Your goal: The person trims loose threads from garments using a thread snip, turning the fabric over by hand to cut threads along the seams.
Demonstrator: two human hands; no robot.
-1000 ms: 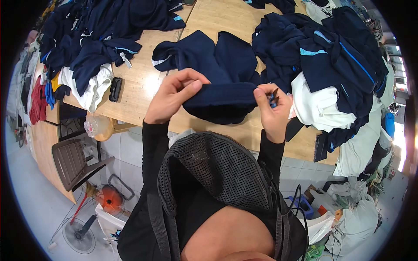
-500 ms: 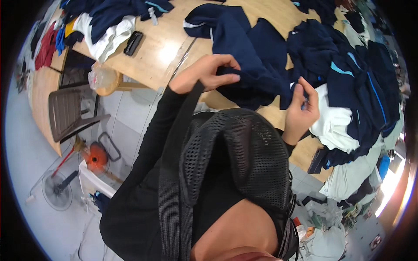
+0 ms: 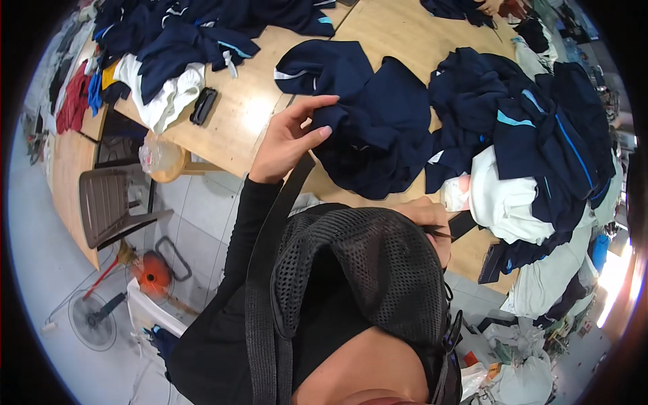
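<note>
The biggest thing was the pale wood table (image 3: 398,30), which was smooth and shiny. A big heap of dark blue clothes (image 3: 472,101) lay on its right side, soft and crumpled, with light blue strips. Another dark blue heap (image 3: 196,54) lay at the far left.

One dark blue piece of clothing (image 3: 378,135) lay in the middle of the table. It was just to the right of the left hand's fingers. Its long way ran from near the person to the far side, with two flat flaps at the far end and lumpy folds at the near end.

A black mesh thing (image 3: 398,250), full of tiny holes, bulged up at the person's chest. A wrinkly white cloth (image 3: 503,202) lay on the right.

The left hand (image 3: 287,142) was the nearer one and touched the clothing's left edge. Its thumb and pointing finger were wide apart, bent like a letter C, with cloth between them. The right hand (image 3: 435,216) was just below the clothing's near edge. The mesh hid part of it, so I could not tell how its fingers were set. A thin, dark, pointy thing (image 3: 440,232) showed there.
</note>
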